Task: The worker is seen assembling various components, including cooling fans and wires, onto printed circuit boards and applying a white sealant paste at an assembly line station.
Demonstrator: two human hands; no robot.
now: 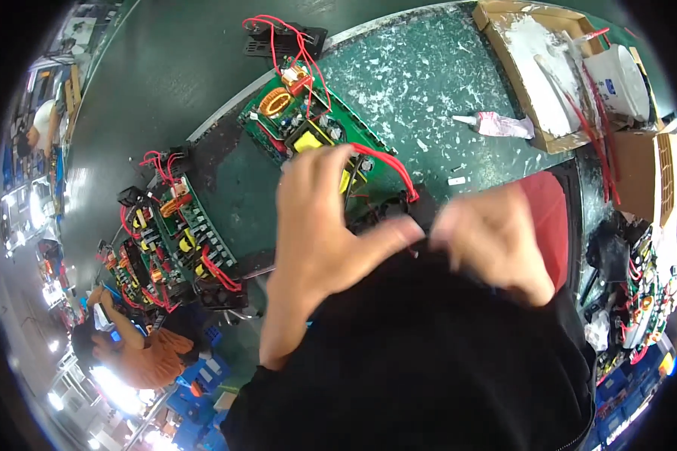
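Left hand (320, 225) pinching small black fan (395, 210) w/ thumb, over near end of green circuit board (308, 124) at bench centre. Right hand (496, 240) gripping fan's other side, blurred. Best kept steady, red wires (384, 161) slack, untwisted.

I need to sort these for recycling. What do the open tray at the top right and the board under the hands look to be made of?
The tray looks like brown corrugated cardboard, matte, with folded flap edges and white smears inside. The circuit board looks like rigid green laminate with a glossy coating, carrying copper-wound coils, yellow blocks and red plastic-sheathed wires; its core cannot be told.
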